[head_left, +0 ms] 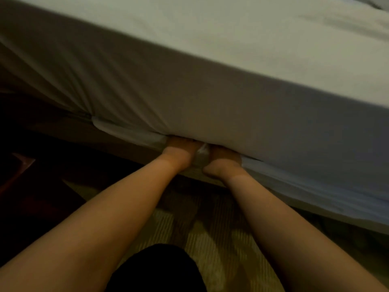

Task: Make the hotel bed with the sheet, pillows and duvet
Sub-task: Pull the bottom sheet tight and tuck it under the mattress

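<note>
We see a white sheet (221, 45) spread smooth over the top of the mattress (242, 114) and hanging down its side. On the left, its bottom edge is tucked under. On the right, it hangs loose in soft folds.

Dimly lit bedroom, seen from above by a person leaning over the side of a bed (263, 106). Above the two hands, a smooth white sheet (210, 30) covers the top and deep side of the mattress. The left hand (179, 153) and right hand (224, 162) are side by side, pushed in under the mattress's lower edge with the fingers hidden. Running left from the hands is the brown bed base (117, 142). Below the hands, nearer the person, lies carpet (212, 251) with a pale striped and blotchy pattern. Far left of the hands, reddish dark wood furniture (19, 167) sits in shadow, too dim to identify.
</note>
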The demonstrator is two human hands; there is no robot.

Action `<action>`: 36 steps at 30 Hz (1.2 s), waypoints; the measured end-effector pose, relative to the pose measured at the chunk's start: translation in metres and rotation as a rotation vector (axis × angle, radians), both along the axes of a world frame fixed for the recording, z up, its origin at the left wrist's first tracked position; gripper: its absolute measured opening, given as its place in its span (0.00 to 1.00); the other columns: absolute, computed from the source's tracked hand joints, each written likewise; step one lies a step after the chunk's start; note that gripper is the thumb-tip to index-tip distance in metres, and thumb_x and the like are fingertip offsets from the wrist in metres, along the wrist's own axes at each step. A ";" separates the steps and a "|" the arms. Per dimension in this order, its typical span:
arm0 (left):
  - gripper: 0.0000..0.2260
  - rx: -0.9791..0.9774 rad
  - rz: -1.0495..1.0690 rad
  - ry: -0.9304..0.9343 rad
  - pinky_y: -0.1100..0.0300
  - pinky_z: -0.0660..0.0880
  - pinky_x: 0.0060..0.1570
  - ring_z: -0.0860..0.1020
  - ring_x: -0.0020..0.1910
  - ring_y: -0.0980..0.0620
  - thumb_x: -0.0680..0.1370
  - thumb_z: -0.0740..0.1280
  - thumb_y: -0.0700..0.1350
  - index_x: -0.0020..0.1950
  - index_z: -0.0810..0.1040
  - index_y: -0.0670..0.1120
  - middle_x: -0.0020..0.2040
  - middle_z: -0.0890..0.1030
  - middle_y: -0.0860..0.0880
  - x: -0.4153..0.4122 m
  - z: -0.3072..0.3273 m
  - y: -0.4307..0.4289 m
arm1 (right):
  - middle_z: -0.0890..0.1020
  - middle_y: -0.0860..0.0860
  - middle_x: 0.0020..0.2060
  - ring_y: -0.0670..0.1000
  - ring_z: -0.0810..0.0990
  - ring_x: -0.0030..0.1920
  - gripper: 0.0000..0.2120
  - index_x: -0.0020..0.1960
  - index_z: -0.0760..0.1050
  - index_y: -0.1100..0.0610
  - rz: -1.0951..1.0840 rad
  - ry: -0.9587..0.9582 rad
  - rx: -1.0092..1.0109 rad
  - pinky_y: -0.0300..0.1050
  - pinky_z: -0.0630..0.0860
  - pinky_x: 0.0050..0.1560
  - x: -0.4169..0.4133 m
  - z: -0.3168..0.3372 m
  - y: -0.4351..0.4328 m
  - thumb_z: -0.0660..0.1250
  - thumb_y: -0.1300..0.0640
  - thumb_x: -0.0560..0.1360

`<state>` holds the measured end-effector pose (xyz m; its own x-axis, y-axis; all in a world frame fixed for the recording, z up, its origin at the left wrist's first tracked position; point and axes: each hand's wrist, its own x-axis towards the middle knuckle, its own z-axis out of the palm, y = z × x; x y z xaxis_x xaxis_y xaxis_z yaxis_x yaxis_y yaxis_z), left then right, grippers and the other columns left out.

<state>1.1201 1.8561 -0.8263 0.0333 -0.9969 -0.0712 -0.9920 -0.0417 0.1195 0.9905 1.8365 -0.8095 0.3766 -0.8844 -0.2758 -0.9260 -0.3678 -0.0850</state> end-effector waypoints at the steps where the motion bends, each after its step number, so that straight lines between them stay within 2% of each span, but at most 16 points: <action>1: 0.27 0.004 -0.005 0.012 0.48 0.56 0.73 0.58 0.75 0.43 0.81 0.55 0.59 0.77 0.55 0.53 0.78 0.57 0.46 -0.002 0.002 0.000 | 0.72 0.55 0.67 0.57 0.72 0.67 0.30 0.71 0.65 0.52 0.008 0.001 0.010 0.49 0.71 0.65 0.001 0.001 0.000 0.67 0.48 0.71; 6: 0.24 -0.189 -0.021 0.042 0.53 0.63 0.67 0.68 0.69 0.43 0.79 0.62 0.47 0.75 0.64 0.50 0.71 0.69 0.44 -0.008 -0.007 0.033 | 0.75 0.55 0.64 0.57 0.76 0.62 0.27 0.69 0.68 0.54 0.165 -0.001 -0.085 0.48 0.74 0.59 -0.013 -0.005 0.007 0.67 0.48 0.71; 10: 0.25 -0.472 -0.081 0.166 0.52 0.78 0.51 0.79 0.58 0.42 0.66 0.71 0.34 0.64 0.79 0.46 0.59 0.81 0.44 0.007 -0.022 0.058 | 0.82 0.57 0.52 0.58 0.80 0.52 0.16 0.61 0.76 0.55 0.335 -0.206 -0.258 0.47 0.75 0.47 -0.019 0.006 0.014 0.63 0.50 0.75; 11: 0.24 -0.519 -0.049 0.210 0.53 0.78 0.49 0.80 0.55 0.42 0.65 0.70 0.32 0.60 0.81 0.46 0.57 0.82 0.44 0.011 -0.021 0.061 | 0.83 0.56 0.50 0.58 0.81 0.50 0.15 0.60 0.77 0.54 0.383 -0.282 -0.319 0.48 0.75 0.44 -0.016 0.010 0.017 0.62 0.52 0.76; 13: 0.22 -0.577 0.196 0.389 0.57 0.76 0.50 0.80 0.53 0.45 0.69 0.66 0.32 0.58 0.83 0.49 0.55 0.83 0.47 0.015 -0.010 0.069 | 0.85 0.55 0.47 0.58 0.82 0.49 0.13 0.57 0.80 0.53 0.362 -0.422 -0.347 0.50 0.77 0.43 -0.005 0.017 0.024 0.62 0.53 0.76; 16: 0.16 -0.637 0.567 0.502 0.59 0.72 0.50 0.78 0.53 0.49 0.73 0.62 0.35 0.54 0.82 0.50 0.54 0.81 0.49 0.022 -0.002 0.072 | 0.85 0.54 0.45 0.56 0.82 0.48 0.12 0.52 0.82 0.54 0.184 -0.532 -0.164 0.50 0.78 0.46 0.016 0.014 0.029 0.62 0.53 0.75; 19: 0.13 -0.625 0.860 0.616 0.54 0.72 0.54 0.75 0.58 0.45 0.75 0.65 0.41 0.59 0.76 0.47 0.61 0.73 0.46 0.033 -0.002 0.065 | 0.83 0.57 0.45 0.58 0.83 0.45 0.13 0.51 0.79 0.60 -0.048 -0.616 0.302 0.54 0.80 0.46 0.043 0.008 0.026 0.60 0.53 0.78; 21: 0.26 -0.562 1.082 0.941 0.52 0.72 0.61 0.72 0.63 0.41 0.73 0.70 0.45 0.68 0.66 0.43 0.68 0.66 0.43 0.043 -0.005 0.058 | 0.80 0.59 0.52 0.56 0.81 0.42 0.16 0.59 0.73 0.60 -0.330 -0.678 0.747 0.52 0.79 0.42 0.058 0.006 0.032 0.57 0.49 0.81; 24: 0.40 -0.517 1.236 1.337 0.53 0.68 0.67 0.66 0.70 0.41 0.72 0.73 0.46 0.75 0.52 0.40 0.73 0.60 0.39 0.048 -0.006 0.053 | 0.73 0.60 0.65 0.57 0.78 0.54 0.29 0.75 0.58 0.57 -0.498 -0.717 1.104 0.54 0.76 0.50 0.072 0.000 0.036 0.50 0.40 0.81; 26: 0.41 -0.555 1.264 1.448 0.55 0.67 0.67 0.66 0.71 0.42 0.74 0.71 0.43 0.77 0.47 0.39 0.74 0.61 0.40 0.051 -0.009 0.049 | 0.68 0.60 0.71 0.60 0.76 0.61 0.31 0.77 0.55 0.54 -0.608 -0.858 1.183 0.57 0.78 0.50 0.079 -0.005 0.031 0.50 0.38 0.80; 28: 0.42 -0.575 1.279 1.594 0.51 0.69 0.66 0.70 0.68 0.42 0.74 0.71 0.42 0.77 0.46 0.40 0.72 0.65 0.40 0.052 -0.009 0.046 | 0.66 0.58 0.72 0.61 0.76 0.59 0.29 0.76 0.60 0.51 -0.718 -1.024 1.220 0.56 0.79 0.40 0.086 -0.008 0.028 0.52 0.38 0.79; 30: 0.41 -0.543 1.314 1.720 0.44 0.74 0.61 0.74 0.63 0.40 0.72 0.73 0.42 0.77 0.51 0.42 0.69 0.70 0.38 0.051 -0.011 0.046 | 0.69 0.57 0.70 0.61 0.76 0.58 0.27 0.73 0.64 0.52 -0.851 -1.178 1.242 0.56 0.80 0.37 0.088 -0.009 0.028 0.55 0.40 0.78; 31: 0.38 -0.535 1.326 1.755 0.45 0.77 0.56 0.77 0.59 0.41 0.71 0.74 0.42 0.75 0.55 0.41 0.66 0.73 0.38 0.050 -0.014 0.046 | 0.71 0.58 0.68 0.61 0.76 0.59 0.26 0.72 0.65 0.53 -0.922 -1.245 1.236 0.57 0.79 0.40 0.088 -0.007 0.028 0.57 0.42 0.78; 33: 0.27 -0.595 1.303 1.805 0.56 0.81 0.38 0.81 0.44 0.47 0.73 0.72 0.38 0.69 0.65 0.37 0.53 0.79 0.41 0.047 -0.012 0.046 | 0.73 0.58 0.63 0.61 0.75 0.60 0.22 0.68 0.68 0.55 -1.046 -1.353 1.185 0.57 0.78 0.45 0.082 -0.003 0.028 0.59 0.45 0.79; 34: 0.21 -0.612 1.281 1.807 0.61 0.78 0.30 0.79 0.37 0.51 0.75 0.70 0.37 0.65 0.68 0.37 0.46 0.79 0.42 0.046 -0.009 0.046 | 0.73 0.58 0.59 0.60 0.75 0.58 0.19 0.66 0.69 0.56 -1.098 -1.379 1.151 0.55 0.78 0.49 0.078 0.000 0.028 0.61 0.47 0.79; 36: 0.15 -0.630 1.265 1.788 0.64 0.75 0.27 0.76 0.33 0.54 0.76 0.68 0.36 0.62 0.71 0.37 0.43 0.78 0.44 0.045 -0.003 0.045 | 0.72 0.58 0.48 0.57 0.75 0.49 0.13 0.58 0.70 0.58 -1.171 -1.406 1.111 0.47 0.77 0.51 0.069 0.006 0.029 0.64 0.50 0.78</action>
<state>1.1651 1.9006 -0.8291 0.7351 -0.4282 -0.5257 0.5938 0.0323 0.8040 1.0597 1.8651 -0.8038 0.2834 -0.5133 -0.8101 0.2235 0.8568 -0.4647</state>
